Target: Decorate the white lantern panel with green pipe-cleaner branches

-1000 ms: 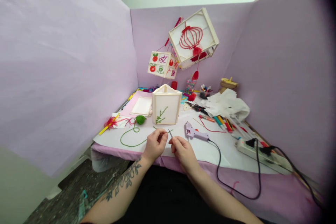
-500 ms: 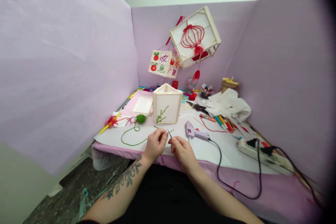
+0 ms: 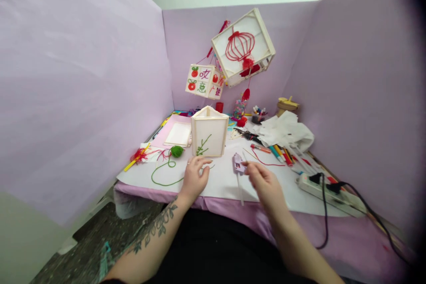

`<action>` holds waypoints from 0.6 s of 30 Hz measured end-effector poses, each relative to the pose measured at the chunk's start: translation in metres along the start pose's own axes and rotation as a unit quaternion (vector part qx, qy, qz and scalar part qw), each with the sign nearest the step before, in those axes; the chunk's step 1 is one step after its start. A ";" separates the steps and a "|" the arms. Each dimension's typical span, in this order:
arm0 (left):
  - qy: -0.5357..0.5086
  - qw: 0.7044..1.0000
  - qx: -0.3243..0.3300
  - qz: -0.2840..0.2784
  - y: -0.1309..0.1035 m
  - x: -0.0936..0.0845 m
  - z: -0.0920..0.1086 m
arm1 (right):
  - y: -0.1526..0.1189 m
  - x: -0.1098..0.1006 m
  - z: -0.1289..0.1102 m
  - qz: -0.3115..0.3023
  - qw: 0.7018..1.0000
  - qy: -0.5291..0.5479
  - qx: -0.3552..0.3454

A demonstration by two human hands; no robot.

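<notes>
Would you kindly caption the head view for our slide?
Left hand holds green yarn beside a paper lantern; right hand reaches the glue gun.

The left hand (image 3: 195, 176) is resting low in front of the person, back turned up, fingers loosely curled and slightly spread, the thumb tucked toward the fingertips. Its forearm, marked with a dark leafy tattoo, is angling in from the lower left. The right hand (image 3: 264, 182) is reaching forward and out to the right, well apart from the left, blurred, its fingers bent and pinching toward the thumb. The bare right forearm is running up from the bottom edge.
</notes>
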State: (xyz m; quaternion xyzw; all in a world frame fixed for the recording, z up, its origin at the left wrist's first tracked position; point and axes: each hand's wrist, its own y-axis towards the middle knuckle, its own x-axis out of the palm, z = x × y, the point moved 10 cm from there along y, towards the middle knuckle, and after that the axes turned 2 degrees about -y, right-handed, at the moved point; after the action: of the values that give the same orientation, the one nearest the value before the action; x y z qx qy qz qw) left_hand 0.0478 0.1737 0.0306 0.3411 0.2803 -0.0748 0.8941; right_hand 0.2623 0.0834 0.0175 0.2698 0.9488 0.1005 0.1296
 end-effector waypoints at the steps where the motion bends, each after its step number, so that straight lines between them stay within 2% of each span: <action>1: 0.015 1.000 -0.012 -0.011 0.005 0.002 -0.003 | 0.007 -0.023 -0.004 0.031 0.994 -0.098 -0.034; 3: 0.045 0.997 -0.035 -0.050 0.015 0.011 -0.009 | 0.019 -0.057 -0.006 0.064 0.950 -0.298 -0.070; 5: 0.075 0.991 -0.050 -0.101 0.027 0.024 -0.012 | 0.030 -0.073 0.008 0.046 0.881 -0.469 -0.047; 7: 0.106 0.981 -0.064 -0.148 0.037 0.039 -0.015 | 0.036 -0.080 0.025 0.018 0.822 -0.569 -0.017; 9: 0.130 0.970 -0.082 -0.186 0.044 0.052 -0.019 | 0.039 -0.081 0.035 0.007 0.796 -0.605 -0.014; 11: 0.142 0.961 -0.102 -0.213 0.047 0.063 -0.023 | 0.042 -0.078 0.039 0.011 0.792 -0.610 -0.026; 13: 0.139 0.957 -0.118 -0.225 0.047 0.068 -0.025 | 0.042 -0.076 0.034 0.039 0.805 -0.589 -0.057; 16: 0.092 0.964 -0.128 -0.215 0.047 0.065 -0.020 | 0.029 -0.071 0.005 0.110 0.853 -0.486 -0.155; 18: 0.029 0.971 -0.128 -0.201 0.046 0.059 -0.007 | 0.013 -0.062 -0.020 0.118 0.887 -0.386 -0.225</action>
State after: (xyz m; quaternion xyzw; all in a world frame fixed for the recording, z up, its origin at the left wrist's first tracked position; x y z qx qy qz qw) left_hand 0.1086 0.2169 0.0197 0.1622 0.3763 -0.2063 0.8885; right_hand 0.3139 0.0586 0.0524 0.3612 0.7368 0.2134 0.5302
